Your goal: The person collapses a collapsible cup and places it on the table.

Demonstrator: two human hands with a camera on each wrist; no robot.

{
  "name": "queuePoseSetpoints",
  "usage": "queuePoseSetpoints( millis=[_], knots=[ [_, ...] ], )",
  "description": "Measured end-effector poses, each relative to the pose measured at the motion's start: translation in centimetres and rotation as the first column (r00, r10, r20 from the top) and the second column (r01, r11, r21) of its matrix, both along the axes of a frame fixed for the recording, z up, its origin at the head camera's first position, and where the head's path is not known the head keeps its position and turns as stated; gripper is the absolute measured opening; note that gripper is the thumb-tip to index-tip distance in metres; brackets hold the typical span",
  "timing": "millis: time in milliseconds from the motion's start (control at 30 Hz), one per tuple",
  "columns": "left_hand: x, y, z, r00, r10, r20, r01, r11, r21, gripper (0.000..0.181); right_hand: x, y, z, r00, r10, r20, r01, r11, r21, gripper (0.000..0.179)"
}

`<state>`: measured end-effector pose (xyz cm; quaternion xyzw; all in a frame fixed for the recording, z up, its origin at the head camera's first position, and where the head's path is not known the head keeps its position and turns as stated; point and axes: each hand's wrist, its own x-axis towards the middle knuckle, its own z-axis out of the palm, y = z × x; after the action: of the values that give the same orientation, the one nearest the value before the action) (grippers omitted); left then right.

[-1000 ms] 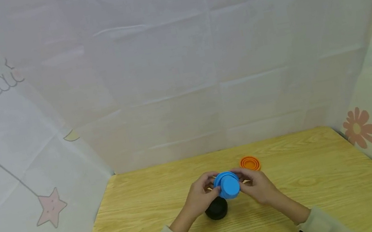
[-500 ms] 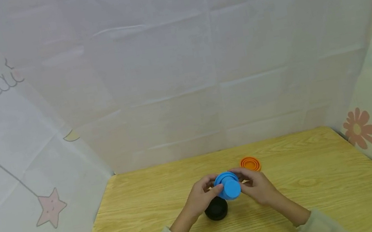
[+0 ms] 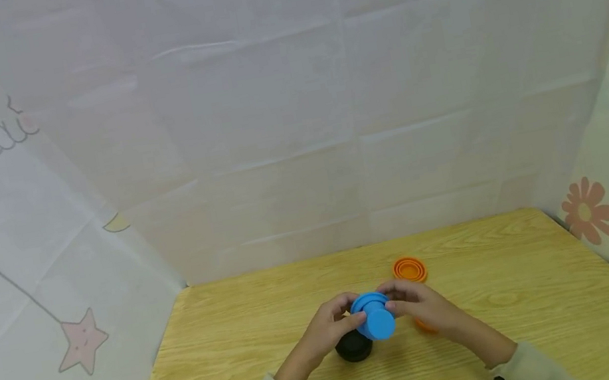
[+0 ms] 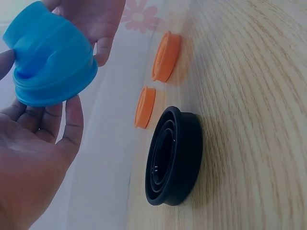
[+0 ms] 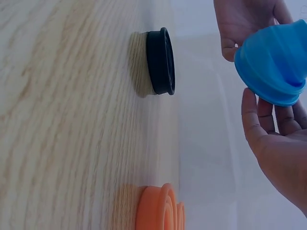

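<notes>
Both hands hold a blue collapsible cup (image 3: 379, 321) above the table, its narrow end toward the person. My left hand (image 3: 329, 328) grips the left side, thumb on the outside and fingers under the wide rim. From the other side my right hand (image 3: 423, 305) grips it the same way. The left wrist view shows the blue cup (image 4: 53, 57) partly extended, with a fold dented into its wall. Below the hands, a black collapsed cup (image 3: 354, 345) lies on the table; its nested rings show in the left wrist view.
An orange collapsed cup (image 3: 410, 270) lies farther back on the wooden table (image 3: 233, 338). A second orange cup (image 3: 425, 326) is mostly hidden beneath the right hand; the left wrist view shows it whole. Printed cloth walls (image 3: 280, 119) enclose the table's back and sides.
Both hands have come slightly nearer the person with the blue cup, whose narrow end now points further down. Part of the second orange cup has come into sight under the right hand.
</notes>
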<state>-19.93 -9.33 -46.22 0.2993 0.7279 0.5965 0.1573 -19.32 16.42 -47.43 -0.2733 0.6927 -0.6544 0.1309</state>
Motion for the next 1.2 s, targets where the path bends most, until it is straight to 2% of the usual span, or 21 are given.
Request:
queuePoseSetpoints(
  millis=[233, 400, 533, 667, 967, 1100, 1200],
  knots=[
    [0.22, 0.16, 0.09, 0.998, -0.026, 0.059, 0.027, 1.0, -0.014, 0.036, -0.05, -0.02, 0.24, 0.995, 0.045, 0.088, -0.052, 0.995, 0.08, 0.03],
    [0.26, 0.41, 0.1, 0.996, -0.031, 0.087, 0.035, 0.998, -0.049, 0.032, 0.02, -0.24, 0.34, 0.99, 0.1, 0.104, -0.11, 0.989, 0.098, 0.026],
    [0.18, 0.66, 0.05, 0.999, -0.001, 0.048, 0.005, 0.996, -0.09, 0.029, 0.0, -0.47, 0.33, 0.99, 0.102, 0.097, -0.111, 0.989, 0.1, 0.025],
    [0.08, 0.83, 0.01, 0.999, 0.04, -0.008, -0.04, 0.991, -0.126, 0.027, -0.03, -0.56, 0.22, 0.994, 0.068, 0.089, -0.077, 0.991, 0.109, 0.026],
    [-0.22, 0.84, -0.38, 0.992, 0.102, -0.075, -0.113, 0.978, -0.176, 0.02, 0.02, -0.65, 0.18, 1.0, -0.02, 0.004, 0.019, 0.978, 0.208, 0.021],
    [-0.33, 0.88, -0.4, 0.984, 0.122, -0.127, -0.146, 0.97, -0.196, 0.017, 0.2, -0.75, 0.29, 0.997, -0.052, -0.06, 0.065, 0.967, 0.245, 0.018],
    [-0.35, 0.91, -0.31, 0.972, 0.145, -0.184, -0.182, 0.962, -0.204, 0.017, 0.28, -0.84, 0.31, 0.991, -0.079, -0.107, 0.104, 0.962, 0.252, 0.017]
  ],
)
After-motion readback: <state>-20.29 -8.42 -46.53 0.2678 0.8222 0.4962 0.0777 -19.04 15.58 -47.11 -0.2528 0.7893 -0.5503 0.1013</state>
